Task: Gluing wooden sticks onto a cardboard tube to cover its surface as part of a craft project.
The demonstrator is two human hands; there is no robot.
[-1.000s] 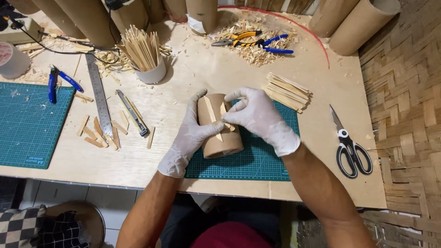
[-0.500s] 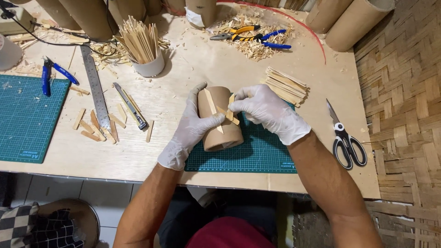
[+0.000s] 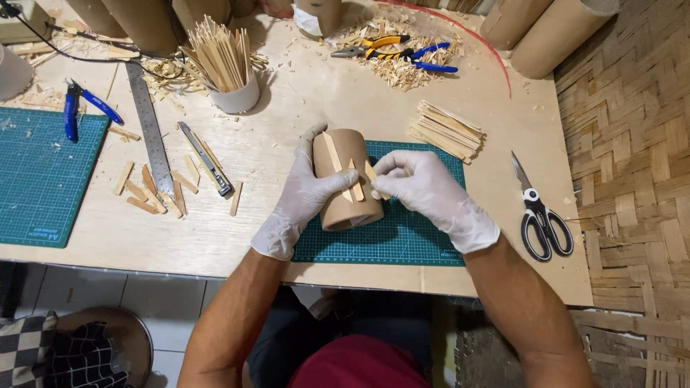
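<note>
Nearest the wearer, a green cutting mat (image 3: 402, 241) lies on the tabletop (image 3: 287, 93), and a short cardboard tube (image 3: 343, 205) rests on its side on the mat's left part, open end toward the wearer. What is inside the tube cannot be made out. A few thin wooden strips (image 3: 334, 154) lie lengthwise on its upper surface.

The left hand (image 3: 302, 201), in a white glove, wraps over the tube from nine o'clock, thumb across the top and fingers curled behind, holding it firmly. The right hand (image 3: 424, 190), also gloved, comes in from three o'clock with fingertips pinched narrowly on a small wooden strip (image 3: 372, 174) set against the tube's right side.

At three o'clock, well apart, black-handled scissors (image 3: 540, 212) lie on bare wood. At one o'clock, just past the mat's corner, sits a loose stack of strips (image 3: 447, 129). At nine o'clock lie short wood offcuts (image 3: 147, 190), a utility knife (image 3: 205, 159) and a steel ruler (image 3: 149, 129), then a second green mat (image 3: 39, 176) with blue-handled pliers (image 3: 83, 108) on its far edge.

Farther, at eleven o'clock, a white cup (image 3: 236, 97) stands upright, packed full of strips standing on end and fanning above the rim. At twelve o'clock, more pliers (image 3: 399, 54) rest on a heap of shavings. Tall cardboard tubes (image 3: 553, 32) line the far edge.
</note>
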